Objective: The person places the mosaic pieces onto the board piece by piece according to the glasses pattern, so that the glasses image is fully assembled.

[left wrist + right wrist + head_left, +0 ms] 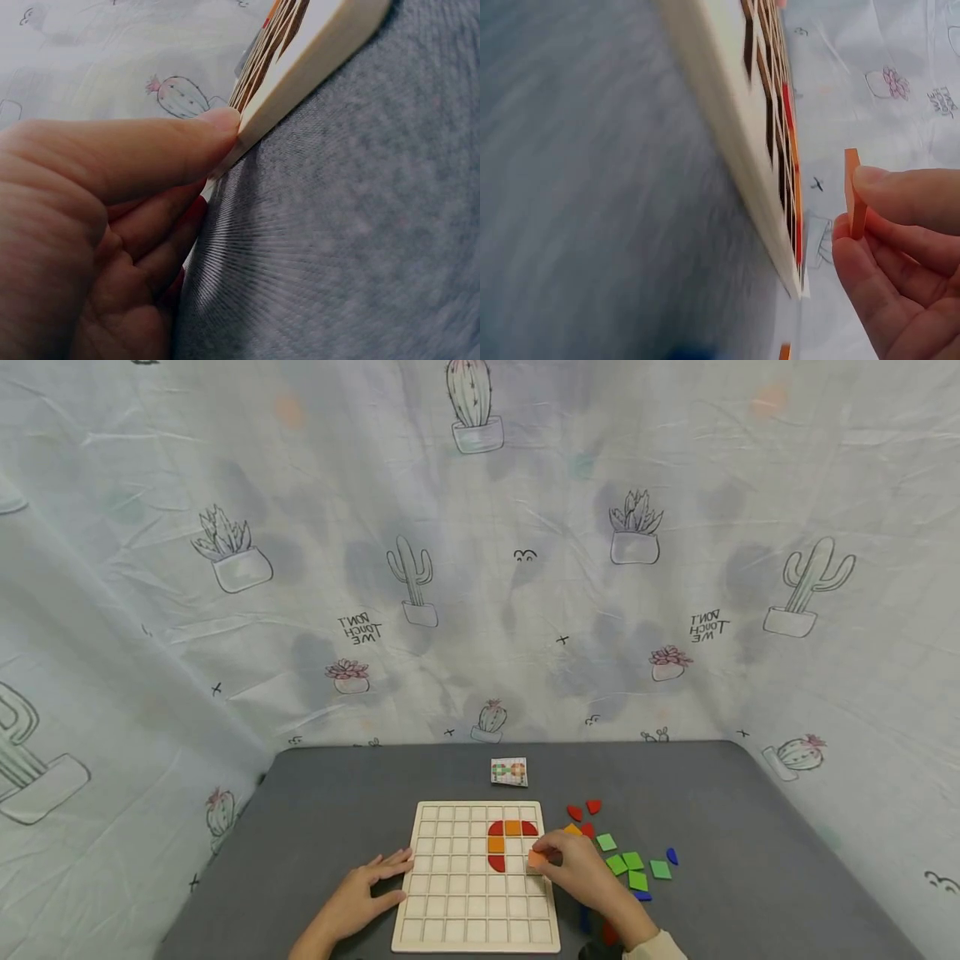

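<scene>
A wooden grid board point(446, 907) lies on the grey table. In its upper right cells sit red rounded pieces point(497, 863) and orange square tiles point(496, 844), forming a bent row. My right hand point(573, 868) pinches another orange square tile point(536, 859) between thumb and fingers, over the board's right edge; the right wrist view shows this tile point(855, 193) edge-on. My left hand point(358, 897) rests at the board's left edge with fingers extended. Up close in the left wrist view, the thumb point(169, 150) touches the board's side point(300, 79).
Right of the board lie loose pieces: green squares point(637, 881), red rounded ones point(593, 807), an orange one point(572, 829) and blue ones point(672, 857). A small pattern card point(509, 772) lies behind the board. A cactus-print curtain point(480, 568) surrounds the table point(337, 785).
</scene>
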Tool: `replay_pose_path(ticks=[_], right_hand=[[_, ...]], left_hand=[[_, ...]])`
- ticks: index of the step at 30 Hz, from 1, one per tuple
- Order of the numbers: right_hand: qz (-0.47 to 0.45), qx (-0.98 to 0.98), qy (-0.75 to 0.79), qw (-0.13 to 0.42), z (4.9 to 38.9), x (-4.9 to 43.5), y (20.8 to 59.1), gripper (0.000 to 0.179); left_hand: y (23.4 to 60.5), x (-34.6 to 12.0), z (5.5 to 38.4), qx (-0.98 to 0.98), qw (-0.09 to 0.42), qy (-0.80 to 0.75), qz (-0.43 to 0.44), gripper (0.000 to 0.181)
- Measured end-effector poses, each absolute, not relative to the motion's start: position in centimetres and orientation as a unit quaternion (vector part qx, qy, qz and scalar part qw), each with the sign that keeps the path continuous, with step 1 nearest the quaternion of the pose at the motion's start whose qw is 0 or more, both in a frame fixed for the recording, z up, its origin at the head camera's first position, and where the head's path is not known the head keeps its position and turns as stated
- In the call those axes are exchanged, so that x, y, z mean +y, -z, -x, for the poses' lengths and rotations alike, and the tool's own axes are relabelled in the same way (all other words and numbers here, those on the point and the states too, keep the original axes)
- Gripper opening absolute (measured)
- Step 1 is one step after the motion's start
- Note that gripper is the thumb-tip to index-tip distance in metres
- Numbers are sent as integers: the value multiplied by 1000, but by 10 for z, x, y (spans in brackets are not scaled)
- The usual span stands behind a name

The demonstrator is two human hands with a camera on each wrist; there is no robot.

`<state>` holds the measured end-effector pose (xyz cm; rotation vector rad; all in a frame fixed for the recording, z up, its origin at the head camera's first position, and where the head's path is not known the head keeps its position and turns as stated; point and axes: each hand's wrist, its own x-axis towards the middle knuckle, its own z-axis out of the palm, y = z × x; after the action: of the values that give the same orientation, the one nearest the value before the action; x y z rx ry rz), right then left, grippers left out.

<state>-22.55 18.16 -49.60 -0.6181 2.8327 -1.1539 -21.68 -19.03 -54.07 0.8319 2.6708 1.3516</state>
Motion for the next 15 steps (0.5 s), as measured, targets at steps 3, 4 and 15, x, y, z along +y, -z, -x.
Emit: replay_pose_path(ticks=[3, 4, 15], right_hand=[[195, 908, 370, 10, 227, 173, 496, 19], [194, 908, 371, 9, 228, 170, 495, 19], [242, 900, 363, 10, 239, 154, 502, 14]], left_hand=[[542, -191, 215, 857, 17, -441, -266, 45], [542, -191, 215, 856, 19, -444, -263, 45], [542, -190, 216, 864, 24, -433, -255, 47]])
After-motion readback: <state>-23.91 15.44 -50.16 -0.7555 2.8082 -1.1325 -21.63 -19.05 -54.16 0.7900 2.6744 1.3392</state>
